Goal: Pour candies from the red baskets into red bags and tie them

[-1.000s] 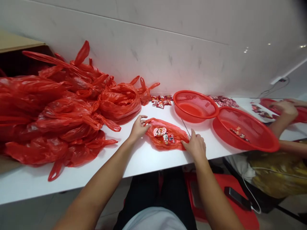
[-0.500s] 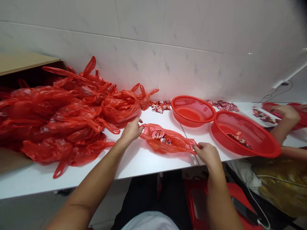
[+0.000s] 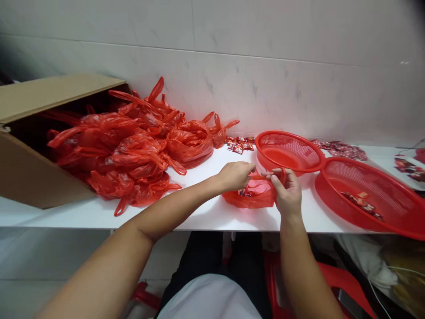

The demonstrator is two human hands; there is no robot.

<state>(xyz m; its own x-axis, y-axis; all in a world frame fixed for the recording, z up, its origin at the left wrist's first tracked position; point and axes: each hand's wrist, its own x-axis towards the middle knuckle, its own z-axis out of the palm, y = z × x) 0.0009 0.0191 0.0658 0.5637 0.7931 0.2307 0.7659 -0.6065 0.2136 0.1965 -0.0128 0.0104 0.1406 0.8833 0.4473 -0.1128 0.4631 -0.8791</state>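
A thin red plastic bag [image 3: 247, 202] rests on the white table with small wrapped packets [image 3: 244, 192] showing inside. My left hand [image 3: 236, 175] is closed on one handle of the bag, drawn across toward the other side. My right hand [image 3: 288, 189] pinches the other handle, which loops up over the fingers. Both hands are close together above the bag's mouth, and a twisted strip of plastic runs between them. The exact crossing of the handles is partly hidden by the fingers.
At left a cardboard box [image 3: 43, 177] lies on its side, with a heap of red bags [image 3: 133, 150] spilling out. Two red plastic baskets stand at right: a round one [image 3: 282, 166] and a larger one [image 3: 345, 210] holding packets. More packets [image 3: 239, 145] lie by the wall.
My hands have come together from the bag's two ends, bringing its handles to the middle and narrowing its mouth. The view has turned left, showing more of the box.
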